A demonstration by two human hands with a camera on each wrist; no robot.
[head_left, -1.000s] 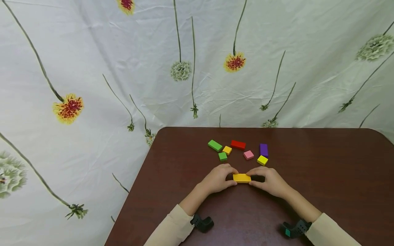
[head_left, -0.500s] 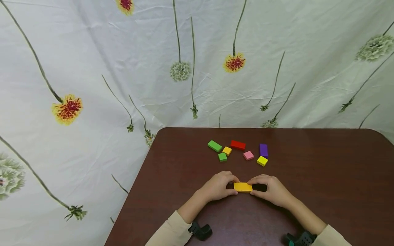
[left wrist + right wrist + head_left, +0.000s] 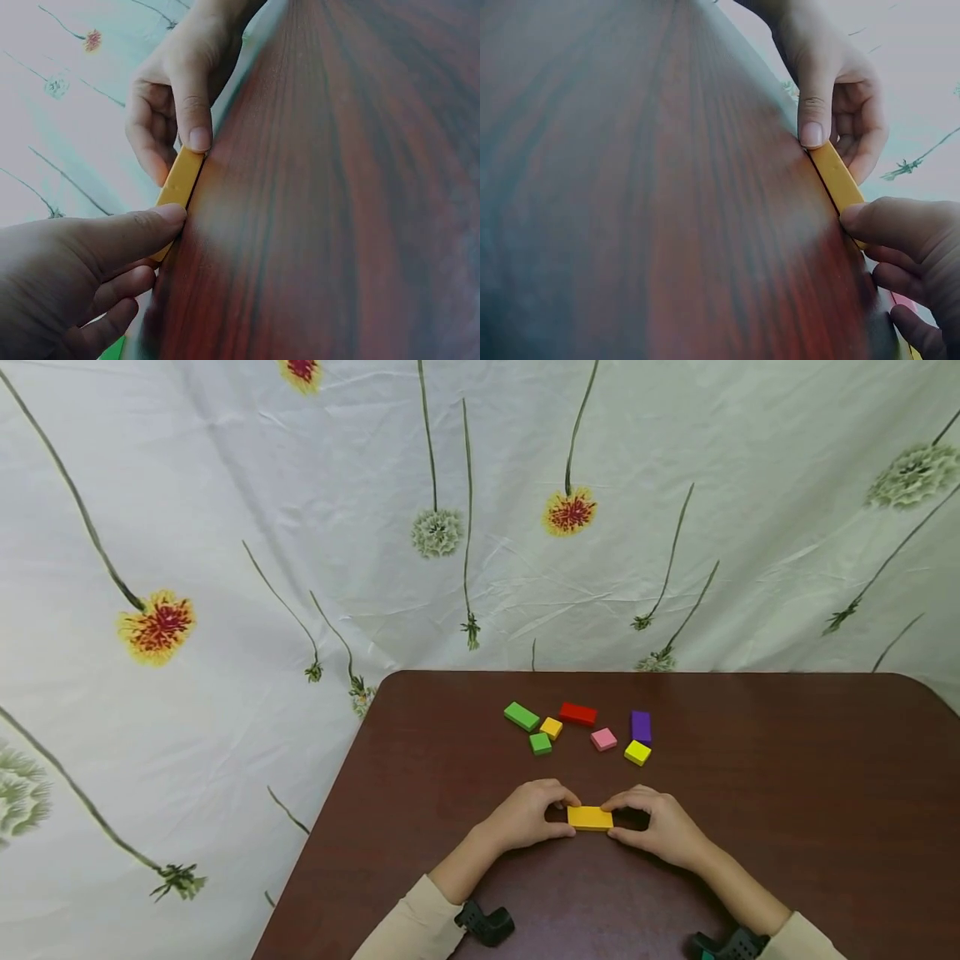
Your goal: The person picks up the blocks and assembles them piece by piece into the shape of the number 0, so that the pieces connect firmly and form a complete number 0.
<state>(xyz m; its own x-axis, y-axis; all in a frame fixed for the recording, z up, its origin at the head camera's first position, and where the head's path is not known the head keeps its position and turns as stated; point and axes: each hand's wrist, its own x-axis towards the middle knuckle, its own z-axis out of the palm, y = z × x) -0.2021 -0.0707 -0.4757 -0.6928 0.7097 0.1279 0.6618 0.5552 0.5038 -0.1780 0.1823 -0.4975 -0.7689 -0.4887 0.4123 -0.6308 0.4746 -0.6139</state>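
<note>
**Pinching From Both Ends at Once**

And gripping now from both sides! Pinched at one end by the left hand [image 3: 522,814], thumb on the near side, forefinger across on the far side; pinched at the opposite end by the right hand [image 3: 667,829], mirroring that hold exactly. Caught in between, lying crosswise in front of the person: the long orange block [image 3: 590,818], low at the table [image 3: 787,760]. Resting on it or just above? Impossible to tell for certain, even from the wrist views.

Looks like a positioning step, judging by that matched hold. Calling next, most likely, for even handling: to shift the block, sliding both pinches together; to leave it, parting the fingers on both sides without nudging it askew.

Over to containers: none in view, so no contents to call. Lying loose instead, directly on the table beyond the hands: a long green block [image 3: 521,716], a small green block [image 3: 540,744], a small orange block [image 3: 551,728] close by those two, a red block [image 3: 578,714], a pink block [image 3: 603,740], then a purple block [image 3: 641,726] with a yellow block [image 3: 637,752] right at its near end.
</note>
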